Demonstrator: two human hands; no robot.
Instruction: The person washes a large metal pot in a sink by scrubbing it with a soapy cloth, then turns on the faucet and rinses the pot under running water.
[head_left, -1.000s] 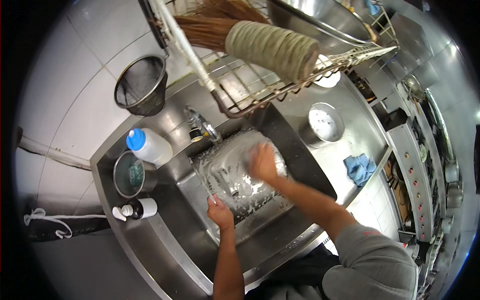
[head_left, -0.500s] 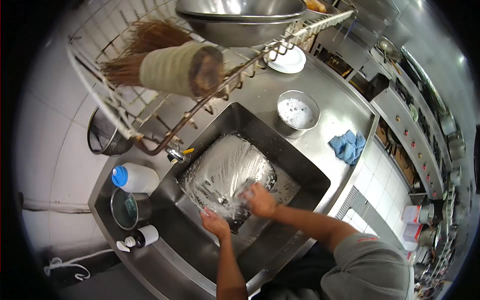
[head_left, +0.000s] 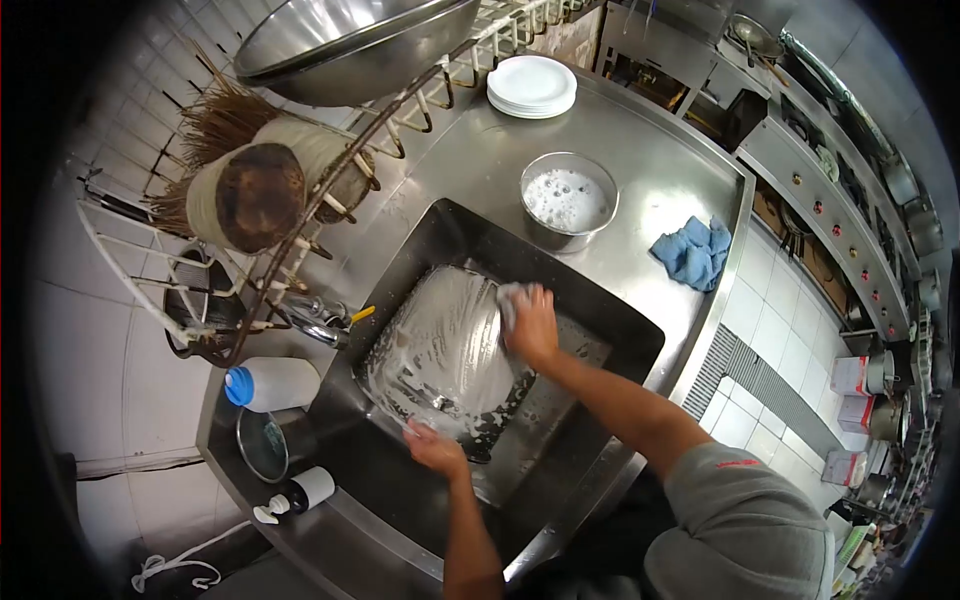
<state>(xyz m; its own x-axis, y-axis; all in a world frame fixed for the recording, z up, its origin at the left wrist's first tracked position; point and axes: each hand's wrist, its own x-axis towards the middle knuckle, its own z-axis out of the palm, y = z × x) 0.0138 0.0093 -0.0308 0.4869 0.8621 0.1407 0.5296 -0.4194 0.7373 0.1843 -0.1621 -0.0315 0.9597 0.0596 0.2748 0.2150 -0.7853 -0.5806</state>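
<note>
A soap-covered metal tray (head_left: 440,345) lies tilted in the steel sink (head_left: 600,340). My left hand (head_left: 437,450) grips the tray's near left edge, its fingers wrapped round the rim. On the tray's right side, my right hand (head_left: 530,325) presses a greyish scrubbing pad (head_left: 509,300) against the foamy surface. Streaks of white suds cover most of the tray, with dark patches near its lower corner.
A pot of suds (head_left: 568,200), a blue cloth (head_left: 692,252) and white plates (head_left: 532,85) stand on the counter. Left of the sink are a faucet (head_left: 318,322), a blue-capped bottle (head_left: 275,384) and a pump bottle (head_left: 305,490). A wire rack (head_left: 400,105) hangs above.
My right hand has moved across the tray, toward me and then up to its far right side. My left hand stays at the edge. The view has shifted, showing more floor and counter.
</note>
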